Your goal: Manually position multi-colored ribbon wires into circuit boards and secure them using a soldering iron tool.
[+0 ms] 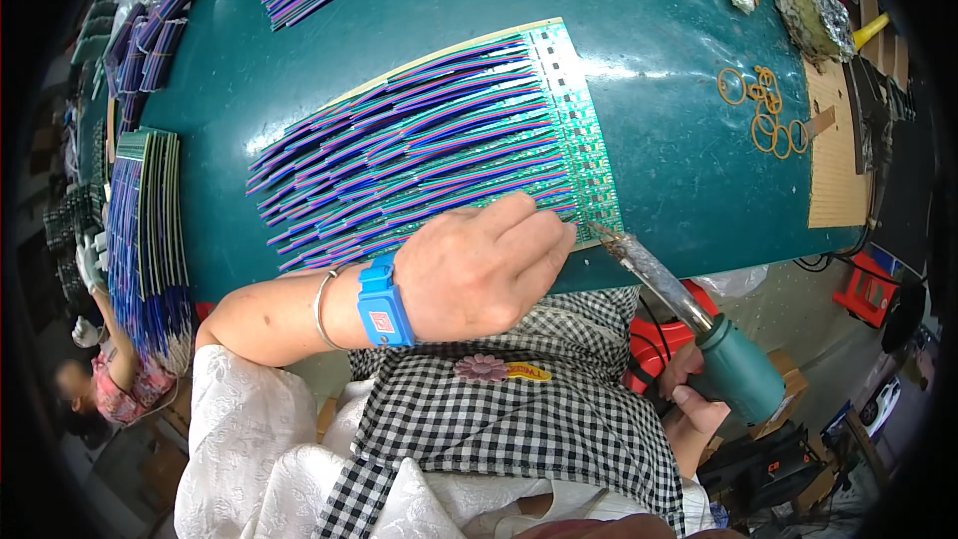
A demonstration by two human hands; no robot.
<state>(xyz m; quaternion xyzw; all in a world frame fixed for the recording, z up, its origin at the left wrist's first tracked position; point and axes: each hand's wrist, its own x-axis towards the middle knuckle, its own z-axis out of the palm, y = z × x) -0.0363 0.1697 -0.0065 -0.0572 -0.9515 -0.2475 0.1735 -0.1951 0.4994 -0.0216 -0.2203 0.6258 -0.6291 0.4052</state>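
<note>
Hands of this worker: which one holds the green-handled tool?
The right hand, at the green handle. The left hand, beside the blue wristband, is over the circuit board.

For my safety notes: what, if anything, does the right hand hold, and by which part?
The right hand holds a soldering iron by its green handle, not by the metal shaft.
</note>
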